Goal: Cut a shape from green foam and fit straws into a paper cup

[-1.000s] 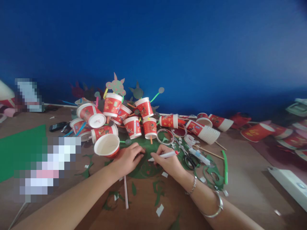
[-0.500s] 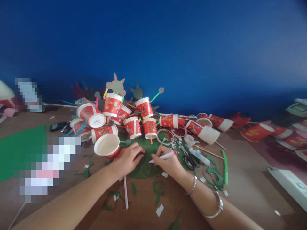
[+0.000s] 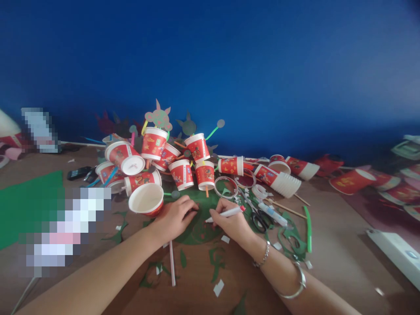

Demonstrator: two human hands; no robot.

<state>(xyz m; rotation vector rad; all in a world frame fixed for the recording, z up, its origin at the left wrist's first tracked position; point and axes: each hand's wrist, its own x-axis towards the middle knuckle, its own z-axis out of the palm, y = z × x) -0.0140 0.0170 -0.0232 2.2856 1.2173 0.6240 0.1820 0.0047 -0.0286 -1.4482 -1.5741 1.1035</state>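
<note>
My right hand (image 3: pixel 229 221) grips a white marker with a red end (image 3: pixel 232 211), its tip down at a green paper sheet (image 3: pixel 197 236) on the table. Reddish marks show faintly on the paper near the tip. On the paper's left part rests my left hand (image 3: pixel 177 214), fingers loosely bent and holding nothing. Just left of that hand stands a paper cup (image 3: pixel 146 197), its white inside facing me. A striped straw (image 3: pixel 172 264) lies below my left wrist. Black-handled scissors (image 3: pixel 259 220) and a glue tube (image 3: pixel 272 214) lie to the right of my right hand.
Red paper-cup figures (image 3: pixel 154 144) pile up against the blue wall (image 3: pixel 229 78). Nested cups (image 3: pixel 277 181), a tape roll (image 3: pixel 260 191) and a green strip (image 3: pixel 307 229) lie to the right. Green scraps (image 3: pixel 216 262) litter the brown table (image 3: pixel 262 291); a white power strip (image 3: pixel 395 258) sits far right.
The marker and my right hand have shifted slightly to the right over the green paper. My left hand stays in place.
</note>
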